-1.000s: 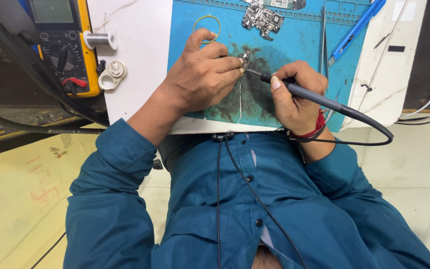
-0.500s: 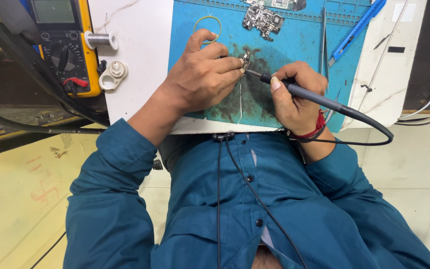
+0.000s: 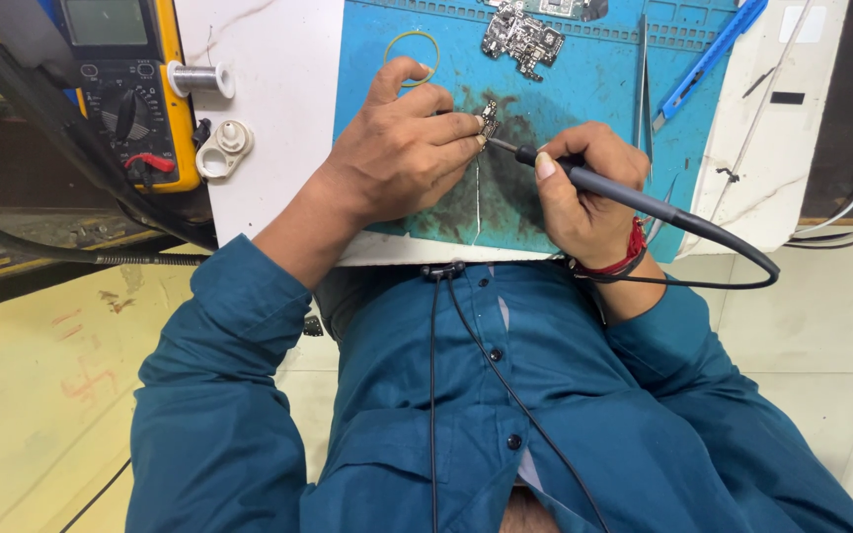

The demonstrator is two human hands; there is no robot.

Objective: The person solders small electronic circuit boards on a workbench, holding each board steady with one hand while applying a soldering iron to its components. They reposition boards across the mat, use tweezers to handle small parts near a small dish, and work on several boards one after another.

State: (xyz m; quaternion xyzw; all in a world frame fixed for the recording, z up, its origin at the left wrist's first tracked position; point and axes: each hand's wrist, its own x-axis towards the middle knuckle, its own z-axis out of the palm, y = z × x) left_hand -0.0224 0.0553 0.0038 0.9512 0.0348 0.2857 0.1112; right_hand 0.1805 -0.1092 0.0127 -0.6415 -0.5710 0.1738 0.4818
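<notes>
My left hand (image 3: 405, 153) pinches a small circuit board (image 3: 489, 119) against the blue work mat (image 3: 584, 94). My right hand (image 3: 584, 192) grips a dark soldering iron (image 3: 624, 195) like a pen, its tip touching the small board's right edge. The iron's black cable (image 3: 742, 259) loops off to the right. A thin strand of solder wire (image 3: 476, 197) lies on the mat under my hands. The mat is smudged dark around the board.
A larger circuit board (image 3: 517, 32) and a yellow ring (image 3: 413, 51) lie at the mat's far side. Tweezers (image 3: 643, 74) and a blue tool (image 3: 708, 61) sit at the right. A yellow multimeter (image 3: 125, 84), a solder spool (image 3: 197, 79) and a white part (image 3: 224, 148) stand left.
</notes>
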